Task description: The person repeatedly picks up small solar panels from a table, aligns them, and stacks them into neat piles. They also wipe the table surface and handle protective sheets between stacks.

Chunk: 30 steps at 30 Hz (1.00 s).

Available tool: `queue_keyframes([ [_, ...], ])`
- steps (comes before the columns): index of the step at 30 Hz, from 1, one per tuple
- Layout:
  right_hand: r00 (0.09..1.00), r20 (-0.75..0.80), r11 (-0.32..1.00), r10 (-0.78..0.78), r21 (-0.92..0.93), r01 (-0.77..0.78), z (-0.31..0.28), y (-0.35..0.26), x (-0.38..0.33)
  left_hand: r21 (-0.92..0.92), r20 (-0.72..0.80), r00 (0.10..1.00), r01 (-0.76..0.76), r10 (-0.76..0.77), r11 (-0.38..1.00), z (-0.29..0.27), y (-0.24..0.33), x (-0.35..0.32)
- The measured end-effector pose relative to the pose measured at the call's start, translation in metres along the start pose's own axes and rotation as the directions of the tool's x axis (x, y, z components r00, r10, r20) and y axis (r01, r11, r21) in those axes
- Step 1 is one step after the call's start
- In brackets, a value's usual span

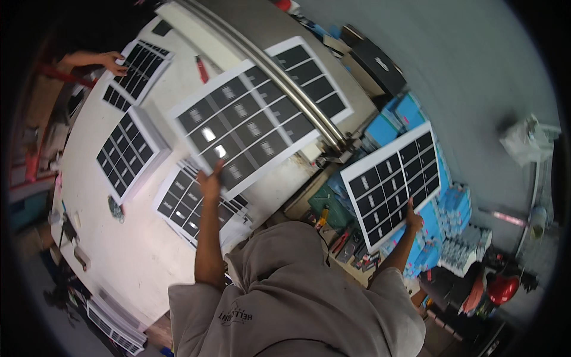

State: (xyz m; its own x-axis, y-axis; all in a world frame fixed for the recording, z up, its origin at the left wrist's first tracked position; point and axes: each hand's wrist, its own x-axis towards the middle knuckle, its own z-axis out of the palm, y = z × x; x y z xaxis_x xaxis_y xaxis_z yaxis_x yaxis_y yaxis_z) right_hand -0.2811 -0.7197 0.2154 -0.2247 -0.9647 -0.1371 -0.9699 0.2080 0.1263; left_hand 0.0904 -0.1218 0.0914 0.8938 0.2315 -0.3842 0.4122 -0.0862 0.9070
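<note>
My left hand (pixel 210 183) grips the near-left edge of a large white sheet printed with black rectangles (pixel 238 113). That sheet reaches across the table and under a pair of metal rails (pixel 279 71); its print looks slightly blurred. Off to the right, my right hand (pixel 414 220) holds a second printed sheet (pixel 395 184) by its lower edge, thumb on top and fingers hidden beneath. This one is tilted in the air beside the table, above blue-wrapped bundles (pixel 455 205). Below my left forearm lies a stack of similar sheets (pixel 184 199).
Another person's hand (pixel 113 62) rests by a printed stack (pixel 140 71) at the far left. A thick stack (pixel 128 154) stands on the white table (pixel 89 238). A red cutter (pixel 202 69) lies farther back. Tools, including red-handled pliers (pixel 340 243), sit near my right side.
</note>
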Motion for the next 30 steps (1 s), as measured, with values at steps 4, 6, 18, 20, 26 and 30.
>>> queue_keyframes([
  [4, 0.999, 0.003, 0.999, 0.033, 0.029, -0.033, 0.008, -0.002, 0.004, 0.008, -0.139, 0.99, 0.037, -0.036, 0.999, -0.07, 0.067, -0.049],
  [6, 0.981, -0.157, 0.992, 0.116, 0.074, -0.105, 0.006, -0.022, -0.025, -0.103, -0.011, 0.988, -0.152, 0.152, 0.983, -0.125, 0.067, -0.061],
  [18, 0.6, -0.77, 0.51, -0.218, 0.434, 0.743, -0.08, 0.05, 0.032, 0.112, -0.358, 0.913, 0.25, -0.196, 0.962, -0.307, 0.075, -0.156],
  [20, 0.746, -0.66, 0.08, -0.089, 0.742, 0.666, -0.141, -0.012, -0.056, 0.241, -0.303, 0.942, 0.223, -0.145, 0.944, -0.275, -0.008, -0.116],
  [26, 0.708, -0.692, 0.072, -0.137, 0.706, 0.704, -0.136, -0.229, -0.019, 0.478, -0.389, 0.918, 0.277, -0.083, 0.834, -0.241, -0.184, -0.071],
  [30, 0.734, -0.638, -0.194, -0.231, 0.77, 0.608, -0.053, -0.407, -0.082, 0.704, -0.595, 0.794, 0.441, 0.123, 0.557, -0.185, -0.114, -0.074],
])
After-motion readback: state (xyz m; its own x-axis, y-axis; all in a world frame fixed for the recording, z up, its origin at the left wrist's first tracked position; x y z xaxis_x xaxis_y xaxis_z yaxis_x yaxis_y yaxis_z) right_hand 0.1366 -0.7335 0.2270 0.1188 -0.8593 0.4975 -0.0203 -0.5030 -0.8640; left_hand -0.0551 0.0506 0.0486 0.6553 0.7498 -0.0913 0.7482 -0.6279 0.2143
